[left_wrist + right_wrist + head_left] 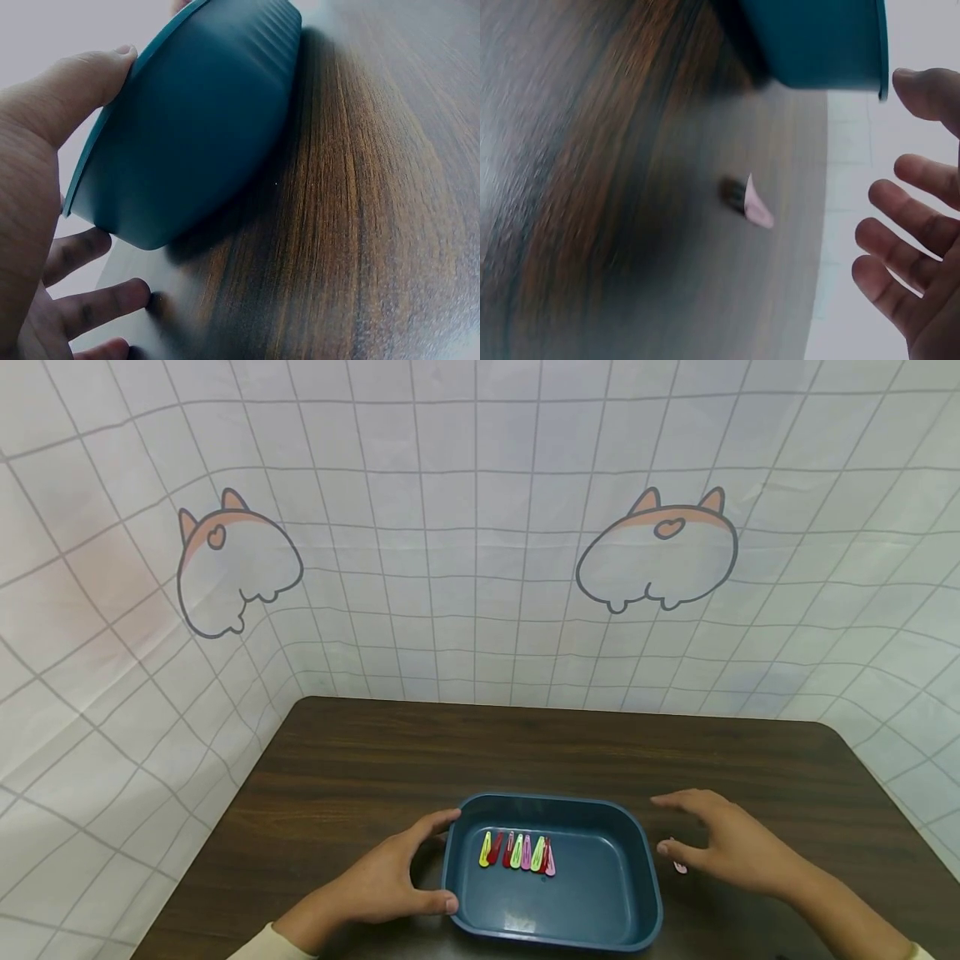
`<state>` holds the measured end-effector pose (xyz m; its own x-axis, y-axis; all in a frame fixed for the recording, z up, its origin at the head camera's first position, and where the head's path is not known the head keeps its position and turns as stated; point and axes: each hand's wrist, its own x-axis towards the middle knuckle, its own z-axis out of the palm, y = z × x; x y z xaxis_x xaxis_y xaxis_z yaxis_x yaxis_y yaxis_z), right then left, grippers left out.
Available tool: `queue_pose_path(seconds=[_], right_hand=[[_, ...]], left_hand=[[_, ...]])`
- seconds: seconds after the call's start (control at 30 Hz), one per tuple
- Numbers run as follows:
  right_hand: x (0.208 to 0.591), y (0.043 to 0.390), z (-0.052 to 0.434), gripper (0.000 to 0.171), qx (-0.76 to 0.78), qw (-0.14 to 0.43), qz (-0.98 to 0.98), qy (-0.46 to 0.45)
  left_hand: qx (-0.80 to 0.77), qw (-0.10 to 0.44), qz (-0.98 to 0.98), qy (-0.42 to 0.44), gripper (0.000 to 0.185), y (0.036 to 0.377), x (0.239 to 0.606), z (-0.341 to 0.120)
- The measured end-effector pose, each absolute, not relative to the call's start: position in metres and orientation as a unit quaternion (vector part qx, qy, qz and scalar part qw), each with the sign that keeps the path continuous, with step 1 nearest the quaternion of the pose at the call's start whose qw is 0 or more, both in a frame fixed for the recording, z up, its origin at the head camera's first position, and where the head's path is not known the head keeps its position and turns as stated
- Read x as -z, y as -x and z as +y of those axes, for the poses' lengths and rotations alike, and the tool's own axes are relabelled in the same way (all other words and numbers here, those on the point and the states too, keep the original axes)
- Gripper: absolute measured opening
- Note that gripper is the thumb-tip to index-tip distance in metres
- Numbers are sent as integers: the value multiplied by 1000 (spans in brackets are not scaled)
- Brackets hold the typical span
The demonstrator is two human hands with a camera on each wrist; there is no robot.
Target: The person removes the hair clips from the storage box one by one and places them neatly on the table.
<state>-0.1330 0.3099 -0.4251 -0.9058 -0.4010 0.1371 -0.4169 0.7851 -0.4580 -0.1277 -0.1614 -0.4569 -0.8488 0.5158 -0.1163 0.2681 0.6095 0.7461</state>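
Observation:
A blue rectangular tray (600,935) stands on the table. Several snap hair clips (526,852) in yellow, red, pink and pale green form a row on its floor. My left hand (386,872) touches the tray's left side, thumb and forefinger spread along the rim; the left wrist view shows the thumb (101,75) against that rim. Right of the tray, my right hand (738,843) hovers with fingers apart, holding nothing. Below its thumb is one pink hair clip (679,867), partly hidden in the head view. The right wrist view shows this pink clip (757,210) apart from the fingers.
The dark wood-grain table (360,752) extends behind the tray and to both sides. A white gridded curtain (472,610) with cartoon animal prints hangs around the back and sides. A small dark thing, too cut off to name, shows at the lower right edge.

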Motion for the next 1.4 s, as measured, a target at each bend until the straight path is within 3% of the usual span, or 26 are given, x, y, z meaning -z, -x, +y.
queue_pose_path(seconds=[1.0,1.4], right_hand=[[411,129,240,59,-230,11,-931,-283],[415,131,221,62,-236,-27,-928,-285]], left_hand=[[-379,158,884,-222,96,125,457,-162],[-386,143,877,-248,99,125,459,-163]])
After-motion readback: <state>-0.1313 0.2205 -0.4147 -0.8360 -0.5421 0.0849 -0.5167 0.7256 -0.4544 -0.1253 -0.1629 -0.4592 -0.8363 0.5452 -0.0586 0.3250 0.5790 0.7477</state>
